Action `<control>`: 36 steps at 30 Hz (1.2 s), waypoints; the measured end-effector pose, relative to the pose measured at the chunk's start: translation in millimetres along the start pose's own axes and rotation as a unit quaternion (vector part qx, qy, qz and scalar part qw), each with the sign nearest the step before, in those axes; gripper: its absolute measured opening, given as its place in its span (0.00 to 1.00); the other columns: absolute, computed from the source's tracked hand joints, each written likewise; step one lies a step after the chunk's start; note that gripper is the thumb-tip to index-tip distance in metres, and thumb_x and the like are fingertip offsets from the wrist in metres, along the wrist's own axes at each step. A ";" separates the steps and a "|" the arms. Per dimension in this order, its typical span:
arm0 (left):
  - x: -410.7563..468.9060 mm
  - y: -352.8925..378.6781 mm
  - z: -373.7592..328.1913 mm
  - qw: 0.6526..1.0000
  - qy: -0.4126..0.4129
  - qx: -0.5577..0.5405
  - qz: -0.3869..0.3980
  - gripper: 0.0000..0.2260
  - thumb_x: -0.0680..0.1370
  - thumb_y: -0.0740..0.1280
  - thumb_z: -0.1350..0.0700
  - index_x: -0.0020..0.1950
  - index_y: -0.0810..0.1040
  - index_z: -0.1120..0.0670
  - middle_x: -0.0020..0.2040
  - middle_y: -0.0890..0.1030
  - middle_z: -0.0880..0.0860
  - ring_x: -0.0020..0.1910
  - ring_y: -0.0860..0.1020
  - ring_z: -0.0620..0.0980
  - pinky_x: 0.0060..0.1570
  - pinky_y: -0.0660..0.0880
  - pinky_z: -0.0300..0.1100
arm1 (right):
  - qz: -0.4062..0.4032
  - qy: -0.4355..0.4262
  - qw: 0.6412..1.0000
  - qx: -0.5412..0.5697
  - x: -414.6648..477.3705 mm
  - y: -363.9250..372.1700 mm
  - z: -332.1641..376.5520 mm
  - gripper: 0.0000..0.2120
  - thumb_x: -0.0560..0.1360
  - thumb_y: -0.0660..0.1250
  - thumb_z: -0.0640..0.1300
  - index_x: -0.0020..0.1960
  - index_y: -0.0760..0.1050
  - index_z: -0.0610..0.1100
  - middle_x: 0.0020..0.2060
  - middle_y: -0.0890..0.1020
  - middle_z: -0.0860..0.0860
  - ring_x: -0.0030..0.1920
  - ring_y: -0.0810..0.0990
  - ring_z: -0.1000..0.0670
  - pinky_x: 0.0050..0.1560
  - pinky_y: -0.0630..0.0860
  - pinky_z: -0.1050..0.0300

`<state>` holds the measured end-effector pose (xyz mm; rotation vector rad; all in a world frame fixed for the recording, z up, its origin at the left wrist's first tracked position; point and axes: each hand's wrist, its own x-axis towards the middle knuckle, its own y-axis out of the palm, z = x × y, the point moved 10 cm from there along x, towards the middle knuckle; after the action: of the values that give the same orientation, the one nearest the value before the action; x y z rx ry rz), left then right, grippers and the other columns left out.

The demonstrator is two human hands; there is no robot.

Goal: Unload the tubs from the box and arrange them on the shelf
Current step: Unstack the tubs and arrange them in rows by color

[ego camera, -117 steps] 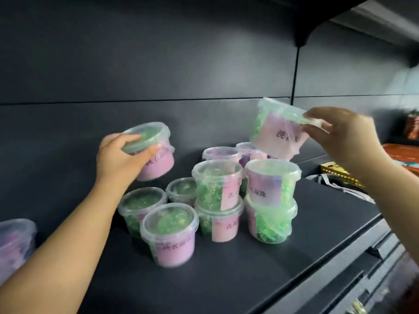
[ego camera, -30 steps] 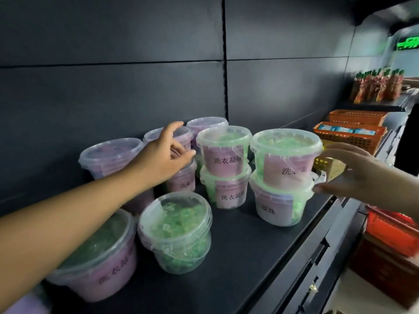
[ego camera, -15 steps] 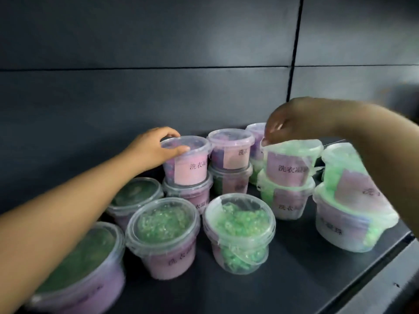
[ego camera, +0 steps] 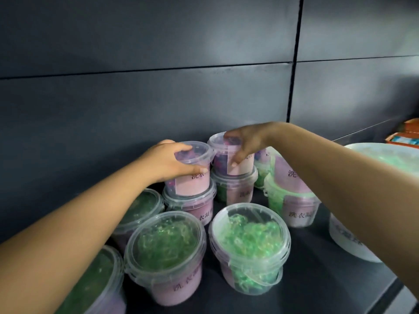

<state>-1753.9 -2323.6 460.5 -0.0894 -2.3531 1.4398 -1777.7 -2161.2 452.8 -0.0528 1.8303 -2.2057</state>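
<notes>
My left grip [ego camera: 167, 162] stays where it was half a second ago, on the left tub [ego camera: 192, 177]. That tub tops a two-high stack at the back of the shelf [ego camera: 317, 286]. My fingers curl over its lid and my thumb presses the label side, so the grip is clamped on that tub.

My right grip [ego camera: 247, 141] is what has changed. It was over the lid of the green stack [ego camera: 292, 196] further right. Now it has come one stack to the left and is clamped on the right tub [ego camera: 231, 162], fingers on the lid and thumb down the label.

The two top tubs stand side by side, each upright on a lower tub. Their rims meet or nearly meet; I cannot tell which. I judge that these tubs are already unloaded and I am squaring the back row, drawing both stacks together with the labels forward. The box is not in view.

The front tubs [ego camera: 165, 252], all green-filled with lids on, stand singly and close together ahead of the stacks. Right of my forearm, a near stack [ego camera: 353, 241] sits by the shelf's front edge, partly hidden by the arm.

The shelf is dark and matt. The dark panelled back wall [ego camera: 158, 98] is split by a vertical seam. At the far right an orange tray [ego camera: 405, 137] shows in the next bay.
</notes>
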 end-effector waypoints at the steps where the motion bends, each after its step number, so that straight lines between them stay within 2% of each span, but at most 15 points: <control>1: 0.3 -0.9 0.1 1.000 0.000 -0.008 -0.005 0.32 0.63 0.74 0.40 0.66 0.72 0.47 0.65 0.69 0.49 0.64 0.68 0.48 0.54 0.62 0.35 | -0.010 -0.008 1.000 -0.008 0.3 -0.9 1.0 0.43 0.67 0.74 0.49 0.75 0.54 0.48 0.72 0.63 0.49 0.67 0.68 0.43 0.55 0.77 0.46; 5: -1.8 -14.4 1.1 0.997 -0.006 -0.061 -0.039 0.30 0.65 0.75 0.44 0.65 0.74 0.51 0.63 0.73 0.49 0.62 0.71 0.47 0.56 0.65 0.36 | -0.093 -0.062 0.993 -0.027 -3.6 -23.0 11.9 0.29 0.68 0.73 0.50 0.67 0.70 0.45 0.63 0.76 0.47 0.61 0.74 0.45 0.60 0.73 0.53; 8: -11.4 -44.0 2.5 0.988 -0.019 -0.136 -0.075 0.36 0.60 0.75 0.40 0.65 0.74 0.52 0.65 0.73 0.49 0.63 0.72 0.47 0.64 0.67 0.41 | -0.132 -0.079 0.986 0.061 -11.1 -40.0 14.9 0.20 0.68 0.73 0.48 0.58 0.78 0.43 0.51 0.82 0.46 0.52 0.78 0.48 0.55 0.72 0.56; 12: -39.9 -96.9 6.9 0.982 -0.035 -0.144 -0.115 0.30 0.65 0.76 0.46 0.65 0.74 0.51 0.66 0.73 0.49 0.63 0.72 0.47 0.65 0.68 0.46 | -0.192 -0.116 0.950 0.219 -38.8 -71.2 33.4 0.15 0.68 0.74 0.41 0.54 0.79 0.45 0.40 0.79 0.48 0.39 0.75 0.52 0.35 0.71 0.70; 14: -63.3 -119.8 11.6 0.978 -0.049 -0.157 -0.128 0.31 0.62 0.77 0.45 0.64 0.76 0.51 0.63 0.76 0.48 0.59 0.74 0.45 0.60 0.71 0.42 | -0.212 -0.160 0.933 0.242 -56.8 -86.7 54.7 0.16 0.68 0.74 0.40 0.55 0.79 0.49 0.41 0.81 0.50 0.38 0.75 0.54 0.38 0.74 0.69; 16: -94.6 -140.3 17.3 0.977 -0.060 -0.144 -0.144 0.34 0.57 0.77 0.43 0.62 0.77 0.49 0.58 0.77 0.44 0.55 0.75 0.41 0.54 0.70 0.36 | -0.211 -0.221 0.914 0.267 -75.4 -93.1 85.4 0.16 0.67 0.74 0.41 0.49 0.78 0.57 0.36 0.81 0.57 0.35 0.76 0.59 0.37 0.75 0.70; 18: -134.3 -158.5 22.0 0.979 -0.070 -0.098 -0.167 0.33 0.54 0.77 0.42 0.58 0.77 0.45 0.54 0.76 0.39 0.53 0.74 0.35 0.52 0.67 0.30 | -0.185 -0.289 0.893 0.292 -94.5 -87.0 121.1 0.16 0.65 0.75 0.41 0.40 0.77 0.62 0.30 0.80 0.64 0.33 0.78 0.62 0.37 0.75 0.73; 20: -176.4 -171.7 27.7 0.976 -0.090 -0.050 -0.190 0.28 0.51 0.72 0.37 0.50 0.76 0.38 0.50 0.75 0.33 0.48 0.73 0.27 0.48 0.66 0.22 | -0.150 -0.356 0.871 0.302 -114.2 -71.6 155.8 0.17 0.65 0.75 0.41 0.39 0.77 0.63 0.28 0.80 0.67 0.32 0.78 0.66 0.40 0.75 0.73; 23: -245.5 -182.3 43.3 0.961 -0.147 -0.013 -0.233 0.26 0.50 0.69 0.35 0.47 0.74 0.36 0.51 0.74 0.33 0.46 0.72 0.23 0.48 0.65 0.17 | -0.102 -0.428 0.847 0.297 -135.0 -38.0 199.3 0.17 0.64 0.76 0.42 0.44 0.78 0.62 0.29 0.80 0.69 0.33 0.76 0.70 0.41 0.73 0.76; 25: -287.6 -178.0 48.8 0.951 -0.194 0.021 -0.238 0.29 0.52 0.73 0.34 0.51 0.75 0.39 0.53 0.74 0.35 0.50 0.74 0.29 0.49 0.62 0.14 | -0.087 -0.449 0.839 0.297 -144.8 -18.4 222.0 0.18 0.63 0.76 0.43 0.43 0.77 0.64 0.35 0.80 0.67 0.38 0.76 0.69 0.42 0.71 0.79; 27: -326.0 -166.9 53.6 0.940 -0.245 0.048 -0.231 0.31 0.53 0.76 0.35 0.53 0.75 0.40 0.54 0.73 0.37 0.55 0.73 0.36 0.51 0.62 0.15 | -0.080 -0.458 0.835 0.294 -151.4 -0.7 243.2 0.19 0.64 0.76 0.43 0.40 0.74 0.67 0.40 0.79 0.65 0.43 0.75 0.67 0.44 0.69 0.79; 29: -356.0 -152.8 57.5 0.932 -0.281 0.060 -0.222 0.31 0.53 0.76 0.35 0.53 0.76 0.40 0.58 0.73 0.39 0.59 0.71 0.38 0.54 0.65 0.22 | -0.079 -0.457 0.830 0.310 -155.8 12.8 259.9 0.19 0.65 0.76 0.43 0.48 0.76 0.64 0.47 0.81 0.59 0.49 0.76 0.63 0.54 0.71 0.71; 32: -391.5 -132.2 67.5 0.917 -0.327 0.068 -0.219 0.38 0.52 0.69 0.32 0.59 0.77 0.46 0.60 0.71 0.40 0.62 0.67 0.38 0.61 0.59 0.30 | -0.074 -0.445 0.831 0.326 -164.6 31.7 280.9 0.23 0.66 0.75 0.45 0.60 0.76 0.52 0.57 0.79 0.56 0.59 0.75 0.57 0.64 0.70 0.59; 34: -403.9 -117.4 72.3 0.916 -0.342 0.062 -0.202 0.39 0.52 0.64 0.31 0.61 0.76 0.44 0.60 0.69 0.40 0.61 0.66 0.37 0.62 0.57 0.31 | -0.063 -0.449 0.825 0.338 -173.5 41.1 288.6 0.23 0.66 0.75 0.45 0.60 0.77 0.52 0.55 0.80 0.57 0.58 0.76 0.57 0.64 0.71 0.57; 36: -412.0 -105.0 77.5 0.920 -0.348 0.062 -0.168 0.34 0.59 0.69 0.34 0.62 0.75 0.44 0.62 0.69 0.42 0.61 0.65 0.38 0.63 0.56 0.32 | -0.052 -0.460 0.816 0.346 -182.5 48.9 294.3 0.21 0.66 0.75 0.45 0.58 0.78 0.55 0.51 0.81 0.60 0.55 0.78 0.58 0.63 0.72 0.57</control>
<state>-1384.7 -2540.7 403.2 0.9656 -2.5916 1.6076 -1533.9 -2409.1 490.7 -0.9001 0.4824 -2.1545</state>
